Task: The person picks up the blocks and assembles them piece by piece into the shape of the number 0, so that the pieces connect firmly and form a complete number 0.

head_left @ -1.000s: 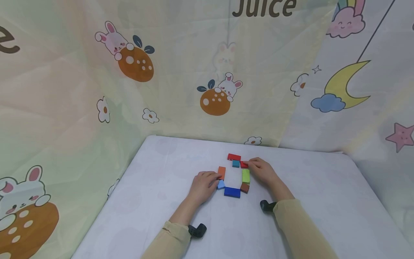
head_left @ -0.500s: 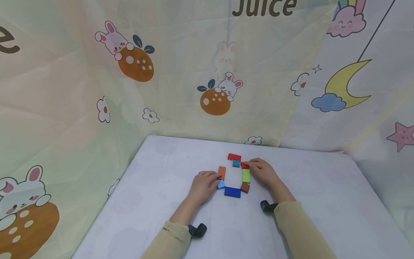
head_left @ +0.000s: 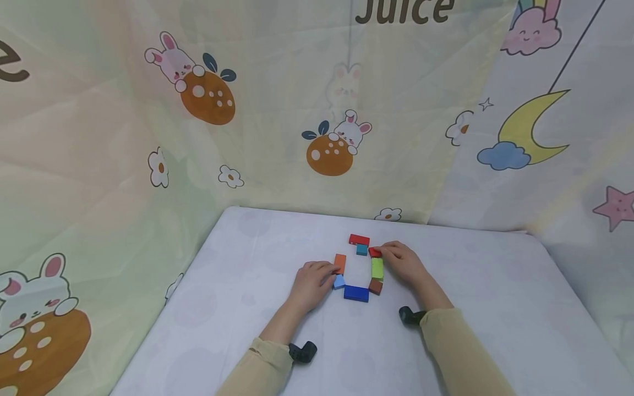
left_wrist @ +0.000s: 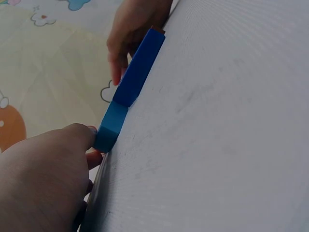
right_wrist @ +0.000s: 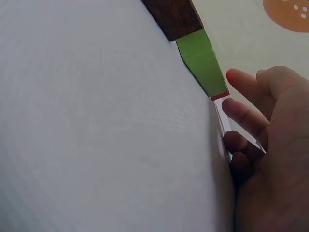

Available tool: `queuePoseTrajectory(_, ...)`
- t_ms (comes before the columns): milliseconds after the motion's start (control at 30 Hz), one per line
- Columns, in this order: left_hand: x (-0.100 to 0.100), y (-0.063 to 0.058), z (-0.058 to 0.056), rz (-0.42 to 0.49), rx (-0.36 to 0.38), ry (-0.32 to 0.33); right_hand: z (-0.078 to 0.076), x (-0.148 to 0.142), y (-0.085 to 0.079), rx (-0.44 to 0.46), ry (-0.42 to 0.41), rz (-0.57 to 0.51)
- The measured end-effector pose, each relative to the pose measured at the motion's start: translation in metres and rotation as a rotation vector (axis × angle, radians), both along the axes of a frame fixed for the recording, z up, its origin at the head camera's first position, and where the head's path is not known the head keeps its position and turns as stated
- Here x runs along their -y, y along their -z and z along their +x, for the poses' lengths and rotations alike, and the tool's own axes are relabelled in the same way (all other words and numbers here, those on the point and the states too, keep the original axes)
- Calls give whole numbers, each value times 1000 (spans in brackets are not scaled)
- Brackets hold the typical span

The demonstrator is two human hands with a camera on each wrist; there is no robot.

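My left hand [head_left: 310, 283] holds the orange block [head_left: 340, 262] by its side, fingertips over its lower part. Just below sits a light blue block [head_left: 339, 282], close to the thumb in the left wrist view. At the ring's upper right, my right hand [head_left: 403, 260] pinches a small red block [head_left: 373, 252], partly covered by the fingertips. Under that stand a light green block [head_left: 377, 268] and a brown block [head_left: 376, 286]. A dark blue block [head_left: 356, 293] lies along the near side. The far side has a teal block [head_left: 362, 250] with a longer red block [head_left: 359, 240] behind it.
The blocks form a rough ring on a white-covered table [head_left: 238, 330]. A printed cloth [head_left: 277, 110] hangs behind and beside the table. Dark devices sit at both wrists, one at the left sleeve [head_left: 303, 352].
The small red block shifted very slightly toward the green block between the first two head frames, the right fingers staying on it. The left hand keeps its place.
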State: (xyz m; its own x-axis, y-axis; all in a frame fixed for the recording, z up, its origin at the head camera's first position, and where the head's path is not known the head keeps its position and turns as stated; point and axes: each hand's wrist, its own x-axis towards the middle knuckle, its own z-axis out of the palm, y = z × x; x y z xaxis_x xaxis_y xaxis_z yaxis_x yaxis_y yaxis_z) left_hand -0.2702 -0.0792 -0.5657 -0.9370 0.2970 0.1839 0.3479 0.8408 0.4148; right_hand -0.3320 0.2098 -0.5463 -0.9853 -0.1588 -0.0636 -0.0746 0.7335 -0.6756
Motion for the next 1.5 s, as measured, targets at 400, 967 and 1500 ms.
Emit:
queuePoseTrajectory(400, 0, 1, 0, 9, -4, -1, 12, -5, 3, -45, -49, 15)
queuePoseTrajectory(967, -1, 1, 0, 14, 11, -13, 17, -5, 13, -106, -29, 58)
queuePoseTrajectory(1500, -23, -47, -51, 71, 180, 9, 19, -6, 11, -123, -44, 47)
